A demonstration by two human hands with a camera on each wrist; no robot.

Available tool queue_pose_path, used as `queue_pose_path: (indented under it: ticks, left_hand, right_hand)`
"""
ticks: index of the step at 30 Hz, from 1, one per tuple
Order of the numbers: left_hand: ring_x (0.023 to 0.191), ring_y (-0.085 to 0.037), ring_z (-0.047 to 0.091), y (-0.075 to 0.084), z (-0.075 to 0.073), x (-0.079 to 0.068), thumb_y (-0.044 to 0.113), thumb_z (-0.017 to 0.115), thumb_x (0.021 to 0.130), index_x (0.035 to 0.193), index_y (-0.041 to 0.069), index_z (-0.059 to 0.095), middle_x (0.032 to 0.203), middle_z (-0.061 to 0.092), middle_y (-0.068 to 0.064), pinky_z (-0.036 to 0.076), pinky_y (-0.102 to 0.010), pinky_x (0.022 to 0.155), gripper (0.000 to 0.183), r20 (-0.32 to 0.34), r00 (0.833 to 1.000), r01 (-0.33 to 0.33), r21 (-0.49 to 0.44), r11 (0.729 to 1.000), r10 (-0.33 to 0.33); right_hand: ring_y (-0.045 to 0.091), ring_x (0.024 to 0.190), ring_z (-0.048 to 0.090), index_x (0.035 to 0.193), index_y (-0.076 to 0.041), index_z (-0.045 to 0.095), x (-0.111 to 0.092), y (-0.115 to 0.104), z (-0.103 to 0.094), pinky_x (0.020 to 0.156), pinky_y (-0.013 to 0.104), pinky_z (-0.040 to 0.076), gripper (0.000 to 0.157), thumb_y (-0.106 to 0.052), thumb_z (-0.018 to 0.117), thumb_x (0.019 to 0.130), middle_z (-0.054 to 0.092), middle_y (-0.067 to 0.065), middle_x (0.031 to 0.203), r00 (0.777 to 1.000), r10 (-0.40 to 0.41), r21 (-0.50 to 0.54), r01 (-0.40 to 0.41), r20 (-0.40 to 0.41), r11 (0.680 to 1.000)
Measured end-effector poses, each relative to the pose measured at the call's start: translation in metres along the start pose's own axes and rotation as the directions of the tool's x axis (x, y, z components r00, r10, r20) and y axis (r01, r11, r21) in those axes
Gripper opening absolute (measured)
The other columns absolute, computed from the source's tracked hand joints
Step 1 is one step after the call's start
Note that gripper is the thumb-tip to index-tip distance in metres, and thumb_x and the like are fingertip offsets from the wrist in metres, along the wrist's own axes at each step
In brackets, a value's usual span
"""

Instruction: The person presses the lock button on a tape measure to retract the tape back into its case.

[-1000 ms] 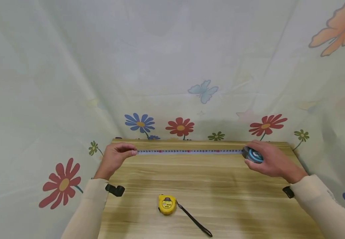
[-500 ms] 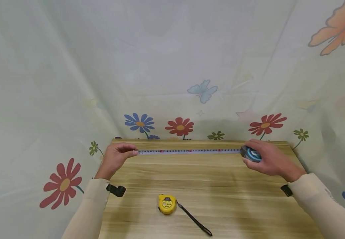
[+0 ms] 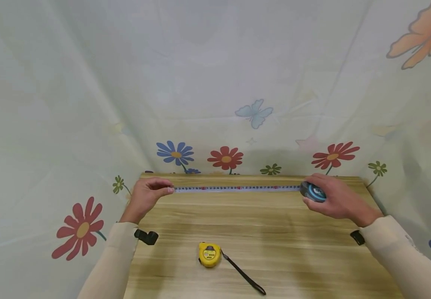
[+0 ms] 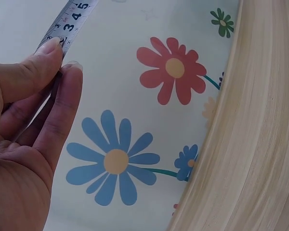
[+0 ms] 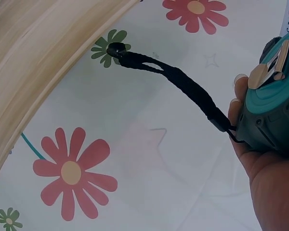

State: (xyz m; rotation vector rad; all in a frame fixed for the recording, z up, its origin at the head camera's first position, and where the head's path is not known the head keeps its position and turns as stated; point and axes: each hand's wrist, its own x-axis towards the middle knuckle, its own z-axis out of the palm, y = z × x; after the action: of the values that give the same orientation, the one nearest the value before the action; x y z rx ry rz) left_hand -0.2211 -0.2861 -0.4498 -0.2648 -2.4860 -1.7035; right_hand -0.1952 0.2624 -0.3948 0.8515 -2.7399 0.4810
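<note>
Between thumb and fingers, my left hand (image 3: 146,199) pinches the end of a white measuring blade (image 4: 70,21), near the low numbers. The blade (image 3: 238,189) runs straight across to the right, over the back of the wooden table. At its other end my right hand (image 3: 336,199) grips the blue and dark grey tape measure (image 3: 312,192) it comes out of. The right wrist view shows the tape measure's (image 5: 274,108) teal and dark side, with a metal belt clip (image 5: 274,65) and a black wrist strap (image 5: 188,86) hanging from it.
A yellow tape measure (image 3: 209,255) lies on the wooden table (image 3: 282,245), nearer me, its black strap (image 3: 243,274) stretched toward the front right. A pale curtain (image 3: 200,74) printed with flowers and butterflies surrounds the table at the back and sides.
The tape measure in my right hand has shifted slightly left, and the left hand a touch to the right, so the stretched blade is a little shorter. The yellow tape measure stays put.
</note>
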Motion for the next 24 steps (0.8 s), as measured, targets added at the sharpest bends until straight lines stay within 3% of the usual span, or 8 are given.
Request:
queue_pose_path:
  ticks: [13, 24]
  left_hand:
    - [0.090, -0.007, 0.076, 0.0032, 0.0030, -0.0003, 0.016, 0.083, 0.089, 0.112, -0.004, 0.076, 0.096, 0.078, 0.012, 0.062, -0.025, 0.083, 0.031, 0.016, 1.000, -0.007, -0.030, 1.000, 0.007]
    - [0.089, -0.008, 0.076, 0.0050, 0.0049, -0.0001, 0.015, 0.084, 0.089, 0.108, 0.001, 0.078, 0.096, 0.078, 0.011, 0.062, -0.025, 0.082, 0.025, 0.012, 1.000, -0.014, -0.042, 0.999, 0.014]
  right_hand:
    - [0.009, 0.083, 0.059, 0.116, -0.009, 0.069, 0.0014, -0.0015, -0.0005, 0.069, 0.027, 0.054, 0.039, -0.026, 0.083, 0.084, 0.069, 0.001, 0.102, 1.000, -0.010, 0.007, 0.010, 0.003, 1.000]
    - [0.008, 0.083, 0.059, 0.115, -0.010, 0.069, 0.0034, -0.0025, 0.0001, 0.068, 0.026, 0.053, 0.037, -0.026, 0.083, 0.084, 0.068, -0.002, 0.101, 0.999, -0.034, 0.015, 0.034, -0.009, 0.999]
